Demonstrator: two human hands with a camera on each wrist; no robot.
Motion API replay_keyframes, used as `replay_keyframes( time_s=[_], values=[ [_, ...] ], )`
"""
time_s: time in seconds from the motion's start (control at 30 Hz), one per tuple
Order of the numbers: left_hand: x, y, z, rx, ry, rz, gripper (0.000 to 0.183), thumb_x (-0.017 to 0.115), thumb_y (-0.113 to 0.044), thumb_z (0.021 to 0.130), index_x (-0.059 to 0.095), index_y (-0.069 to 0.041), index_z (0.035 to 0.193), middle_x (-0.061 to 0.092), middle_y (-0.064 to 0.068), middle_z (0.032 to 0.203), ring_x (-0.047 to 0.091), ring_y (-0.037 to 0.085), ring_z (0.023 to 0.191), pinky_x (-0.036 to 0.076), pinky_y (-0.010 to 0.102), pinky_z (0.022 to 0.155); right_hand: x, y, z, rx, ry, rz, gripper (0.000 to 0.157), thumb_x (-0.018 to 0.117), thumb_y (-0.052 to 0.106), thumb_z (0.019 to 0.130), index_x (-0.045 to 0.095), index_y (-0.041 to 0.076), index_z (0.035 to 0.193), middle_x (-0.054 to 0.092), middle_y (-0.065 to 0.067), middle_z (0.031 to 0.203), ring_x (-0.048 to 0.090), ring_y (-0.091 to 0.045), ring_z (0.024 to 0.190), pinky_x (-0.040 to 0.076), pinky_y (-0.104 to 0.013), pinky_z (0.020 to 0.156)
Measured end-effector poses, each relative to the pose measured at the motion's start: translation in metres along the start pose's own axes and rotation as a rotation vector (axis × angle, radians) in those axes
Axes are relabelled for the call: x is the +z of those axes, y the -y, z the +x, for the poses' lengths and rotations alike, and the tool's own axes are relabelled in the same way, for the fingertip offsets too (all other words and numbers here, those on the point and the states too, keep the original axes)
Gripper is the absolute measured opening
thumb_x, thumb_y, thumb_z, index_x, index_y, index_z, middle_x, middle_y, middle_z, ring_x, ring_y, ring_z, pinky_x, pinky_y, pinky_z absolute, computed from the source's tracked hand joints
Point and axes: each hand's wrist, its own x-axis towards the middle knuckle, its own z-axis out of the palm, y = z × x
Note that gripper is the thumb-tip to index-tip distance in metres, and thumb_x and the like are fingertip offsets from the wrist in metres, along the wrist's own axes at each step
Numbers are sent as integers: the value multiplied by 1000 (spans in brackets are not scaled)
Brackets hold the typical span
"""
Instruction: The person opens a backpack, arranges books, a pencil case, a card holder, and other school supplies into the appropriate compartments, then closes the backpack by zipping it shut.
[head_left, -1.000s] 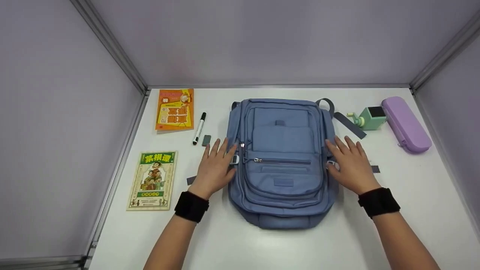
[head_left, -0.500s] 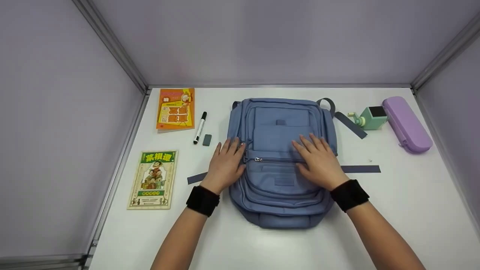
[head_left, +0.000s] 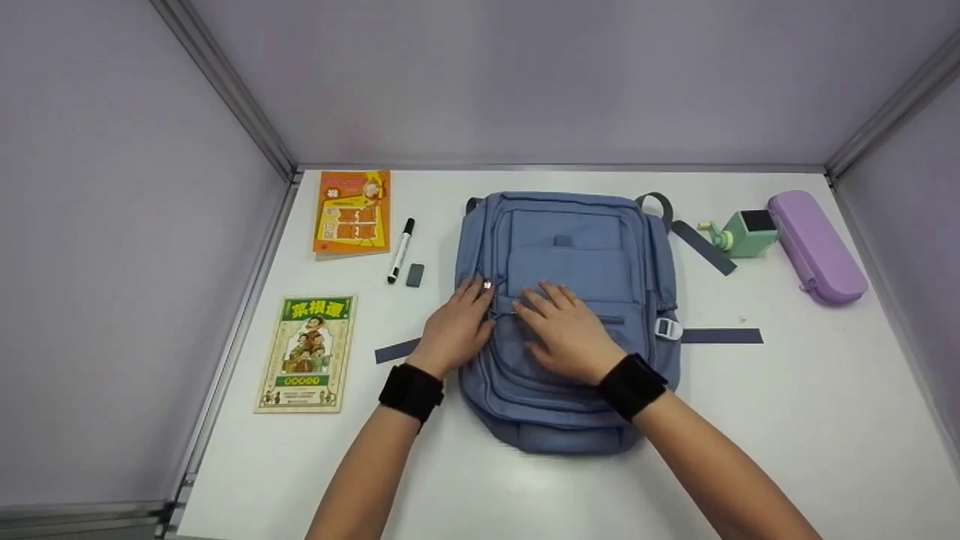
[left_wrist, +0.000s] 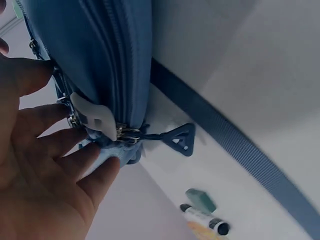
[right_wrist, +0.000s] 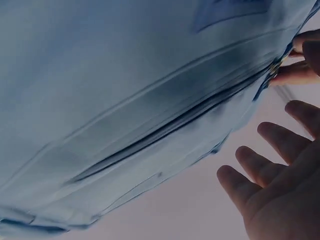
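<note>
A blue backpack (head_left: pixel 570 274) lies flat with its front up. My left hand (head_left: pixel 454 330) is at its left edge, fingers extended beside a metal zipper slider (head_left: pixel 487 285). In the left wrist view, that hand's fingers are spread near a pale plastic buckle (left_wrist: pixel 95 117) and a triangular zipper pull (left_wrist: pixel 182 140). Over the front pocket, my right hand (head_left: pixel 566 334) has its fingertips by the left end of the pocket zipper (head_left: pixel 611 320). The right wrist view shows its fingers straight and apart, with nothing visible between them.
On the left are an orange book (head_left: pixel 351 214), a green-and-cream book (head_left: pixel 306 356), a marker (head_left: pixel 401 251) and a dark eraser (head_left: pixel 415 275). A green crank-handled box (head_left: pixel 750 234) and a purple case (head_left: pixel 817 247) sit on the right. Straps (head_left: pixel 720 336) stick out from the backpack.
My right hand has moved left from the backpack's right edge onto the front pocket, uncovering the right buckle. My left hand has shifted slightly right and inward. The backpack stays in place.
</note>
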Motion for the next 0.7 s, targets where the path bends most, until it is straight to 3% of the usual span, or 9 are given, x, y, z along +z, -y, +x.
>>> replay_keyframes(
  time_s=[0.23, 0.37, 0.5, 0.7],
  values=[
    [0, 18, -4, -15, -47, -281, 52, 46, -10, 108, 36, -7, 159, 34, 14, 163, 30, 29, 150, 29, 42, 119, 16, 34, 18, -145, 8, -3, 46, 61, 23, 100, 60, 9, 143, 55, -13, 148, 48, -36, 138, 40, -51, 111],
    [1, 25, -9, -59, -67, -303, 57, 48, -5, 105, 32, -9, 161, 34, 13, 163, 36, 29, 147, 33, 42, 117, 20, 44, 26, -210, -3, -33, 42, 59, 14, 98, 65, 17, 140, 57, -10, 146, 49, -36, 136, 42, -53, 110],
    [3, 28, -14, -118, -87, -272, 54, 49, -3, 105, 39, -10, 158, 44, 12, 156, 46, 29, 141, 40, 44, 112, 21, 48, 29, -235, 10, -59, 37, 61, 14, 98, 69, 19, 134, 61, -9, 142, 50, -37, 135, 42, -54, 109],
    [5, 33, -14, -300, -129, -281, 43, 56, -3, 100, 55, -8, 143, 63, 12, 135, 63, 28, 120, 51, 43, 97, 21, 50, 32, -251, -12, -50, 31, 59, 16, 100, 72, 16, 129, 64, -11, 136, 53, -39, 131, 45, -53, 106]
  ],
)
